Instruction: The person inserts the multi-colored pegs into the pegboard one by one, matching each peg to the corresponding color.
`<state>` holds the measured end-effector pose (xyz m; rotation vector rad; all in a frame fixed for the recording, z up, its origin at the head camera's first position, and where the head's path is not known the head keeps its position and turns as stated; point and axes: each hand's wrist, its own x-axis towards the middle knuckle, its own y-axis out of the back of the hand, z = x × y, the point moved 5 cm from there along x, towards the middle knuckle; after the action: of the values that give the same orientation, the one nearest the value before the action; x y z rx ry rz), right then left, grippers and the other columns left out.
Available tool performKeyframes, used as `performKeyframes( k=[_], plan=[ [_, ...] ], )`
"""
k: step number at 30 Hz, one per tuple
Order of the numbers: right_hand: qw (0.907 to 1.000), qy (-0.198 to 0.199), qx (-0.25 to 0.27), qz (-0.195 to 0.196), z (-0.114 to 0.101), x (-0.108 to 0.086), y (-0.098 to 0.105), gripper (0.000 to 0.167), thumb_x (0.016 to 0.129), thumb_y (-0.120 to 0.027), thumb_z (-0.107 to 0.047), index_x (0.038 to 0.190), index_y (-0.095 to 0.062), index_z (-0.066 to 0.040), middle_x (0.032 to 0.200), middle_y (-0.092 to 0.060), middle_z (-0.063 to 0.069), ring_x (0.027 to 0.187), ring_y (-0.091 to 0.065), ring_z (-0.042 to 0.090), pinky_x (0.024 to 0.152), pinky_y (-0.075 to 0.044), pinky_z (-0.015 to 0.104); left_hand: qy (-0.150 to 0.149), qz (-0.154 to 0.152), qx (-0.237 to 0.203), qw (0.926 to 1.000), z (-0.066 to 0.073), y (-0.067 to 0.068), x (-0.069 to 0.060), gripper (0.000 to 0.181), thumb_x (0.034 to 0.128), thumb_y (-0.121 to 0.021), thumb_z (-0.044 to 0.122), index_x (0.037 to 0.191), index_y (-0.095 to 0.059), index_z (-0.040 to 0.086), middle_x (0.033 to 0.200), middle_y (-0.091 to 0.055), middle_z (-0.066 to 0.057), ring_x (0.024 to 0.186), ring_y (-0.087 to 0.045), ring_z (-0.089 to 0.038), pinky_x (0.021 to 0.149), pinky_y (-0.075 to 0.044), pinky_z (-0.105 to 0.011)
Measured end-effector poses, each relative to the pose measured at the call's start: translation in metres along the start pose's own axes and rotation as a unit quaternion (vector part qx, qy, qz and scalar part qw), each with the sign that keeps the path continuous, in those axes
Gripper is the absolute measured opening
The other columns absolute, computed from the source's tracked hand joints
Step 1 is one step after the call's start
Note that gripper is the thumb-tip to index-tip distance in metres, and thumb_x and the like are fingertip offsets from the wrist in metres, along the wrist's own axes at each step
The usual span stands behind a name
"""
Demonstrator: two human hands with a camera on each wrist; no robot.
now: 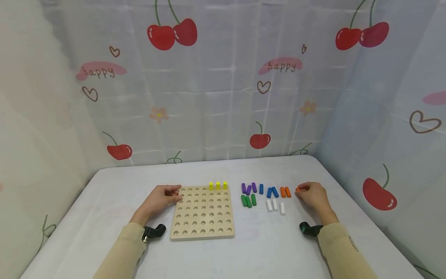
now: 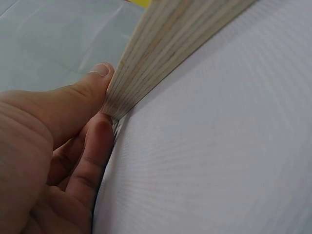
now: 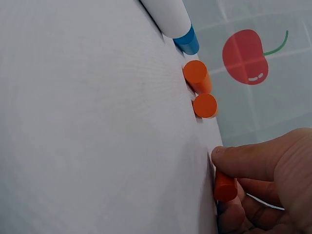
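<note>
A square wooden pegboard (image 1: pixel 203 212) with rows of round holes lies on the table. Three yellow pegs (image 1: pixel 218 185) stand upright at the right end of its back row. At the board's back left corner my left hand (image 1: pixel 159 201) grips the edge; in the left wrist view the thumb (image 2: pixel 85 92) and a finger meet the layered side. Over on the right, my right hand (image 1: pixel 314 197) pinches an orange peg (image 3: pixel 225 187) between thumb and fingers, low at the tabletop. Two more orange pegs (image 1: pixel 285 192) lie just left of that hand.
Between board and right hand lie loose purple pegs (image 1: pixel 249 190), green pegs (image 1: pixel 248 201), blue pegs (image 1: pixel 270 192) and white pegs (image 1: pixel 275 205). A white cloth covers the table (image 1: pixel 265 248). Printed curtains (image 1: pixel 216 97) hang behind and at the sides.
</note>
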<state>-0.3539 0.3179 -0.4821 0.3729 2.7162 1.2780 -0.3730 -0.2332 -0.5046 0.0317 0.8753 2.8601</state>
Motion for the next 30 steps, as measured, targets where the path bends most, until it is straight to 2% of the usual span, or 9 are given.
performKeyframes(
  k=[8,15,24,30],
  plan=[
    [0.9999,-0.007,0.01,-0.002,-0.004,-0.001,0.001,0.036,0.096,-0.07,-0.015,0.124,-0.065,0.007,0.119,-0.066,0.027,0.104,-0.06,0.038,0.09,-0.052,0.049,-0.005,-0.002,0.001,1.0,0.0,0.0,0.0,0.054,0.0888,-0.083,0.024,0.136,-0.067,0.005,0.098,-0.073,-0.001,0.091,-0.06,-0.015,0.078,-0.048,-0.023],
    [0.9999,0.003,0.009,0.009,-0.016,-0.003,0.001,0.035,0.098,-0.07,-0.015,0.126,-0.065,0.007,0.116,-0.067,0.027,0.1,-0.062,0.036,0.084,-0.057,0.042,-0.004,-0.001,0.0,1.0,-0.001,0.0,0.001,0.053,0.0883,-0.083,0.023,0.136,-0.068,0.006,0.097,-0.073,-0.002,0.091,-0.06,-0.016,0.078,-0.049,-0.023],
    [0.9992,0.02,0.032,-0.014,-0.037,-0.008,0.001,0.038,0.1,-0.066,-0.017,0.131,-0.062,0.005,0.122,-0.066,0.027,0.099,-0.067,0.034,0.084,-0.06,0.041,-0.008,-0.002,0.005,1.0,-0.002,0.0,0.002,0.054,0.0887,-0.083,0.024,0.136,-0.067,0.004,0.098,-0.073,-0.001,0.091,-0.06,-0.014,0.076,-0.049,-0.023],
    [0.9983,0.036,0.042,-0.019,-0.054,-0.01,-0.002,0.038,0.101,-0.065,-0.02,0.131,-0.063,0.003,0.12,-0.066,0.024,0.101,-0.064,0.033,0.078,-0.057,0.037,-0.007,-0.003,0.007,0.9999,-0.004,0.0,0.003,0.055,0.0886,-0.083,0.026,0.137,-0.067,0.005,0.097,-0.073,-0.001,0.091,-0.06,-0.015,0.077,-0.048,-0.023]
  ],
)
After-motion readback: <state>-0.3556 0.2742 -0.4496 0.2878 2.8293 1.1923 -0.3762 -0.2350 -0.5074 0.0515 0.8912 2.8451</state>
